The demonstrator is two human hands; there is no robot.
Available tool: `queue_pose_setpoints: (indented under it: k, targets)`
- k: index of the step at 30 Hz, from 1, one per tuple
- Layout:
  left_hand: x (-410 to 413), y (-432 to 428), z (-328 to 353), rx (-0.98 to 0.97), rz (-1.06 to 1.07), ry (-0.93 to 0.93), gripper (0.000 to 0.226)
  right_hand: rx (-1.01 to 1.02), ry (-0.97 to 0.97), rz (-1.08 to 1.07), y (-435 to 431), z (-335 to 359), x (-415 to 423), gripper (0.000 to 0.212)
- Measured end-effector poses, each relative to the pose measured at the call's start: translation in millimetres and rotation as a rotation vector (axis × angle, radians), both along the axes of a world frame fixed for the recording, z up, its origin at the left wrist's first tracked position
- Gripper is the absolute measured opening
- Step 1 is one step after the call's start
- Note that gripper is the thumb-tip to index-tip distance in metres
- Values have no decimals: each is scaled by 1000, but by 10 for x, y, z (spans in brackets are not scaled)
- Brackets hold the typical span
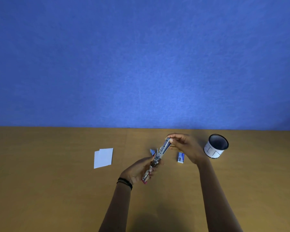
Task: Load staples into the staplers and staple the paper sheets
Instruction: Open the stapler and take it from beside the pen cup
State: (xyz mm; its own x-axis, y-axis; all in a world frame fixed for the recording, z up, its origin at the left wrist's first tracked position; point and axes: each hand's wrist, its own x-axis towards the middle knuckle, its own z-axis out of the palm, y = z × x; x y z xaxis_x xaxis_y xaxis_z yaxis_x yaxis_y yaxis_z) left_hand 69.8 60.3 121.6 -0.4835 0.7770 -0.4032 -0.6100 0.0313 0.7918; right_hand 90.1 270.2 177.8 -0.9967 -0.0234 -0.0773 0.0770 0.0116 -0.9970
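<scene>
Now left hand [137,171] grips the opened stapler [158,156], right hand [184,146] pinching its far end.

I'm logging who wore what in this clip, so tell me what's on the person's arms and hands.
Both forearms are bare, with no sleeves in view. The left wrist carries thin black bands, looped like hair ties or cord bracelets. The left hand has pink polish showing on at least one nail low on the hand. The right hand shows no ring, watch or band that I can make out.

Both hands [139,171] [186,148] raised, fingers closed.
</scene>
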Motion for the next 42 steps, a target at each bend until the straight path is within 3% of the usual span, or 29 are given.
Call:
queue_pose_setpoints:
  k: [4,10,16,31,42]
  targets:
    - [-11,69,-46,64,22,-29,40,17,-11,-8,-22,-51,-72,23]
    - [-54,207,-107,-51,170,83,38,-182,-124,-290,-159,-257,-197,29]
    - [-57,303,-161,-145,229,140,32,-201,-375,-219,-373,-415,-256,44]
    - [-110,423,-334,-121,393,86,26,-353,-460,-337,-551,-540,-486,21]
    - [-64,548,-351,-133,592,-6,26,-553,-634,-304,-628,-436,-489,30]
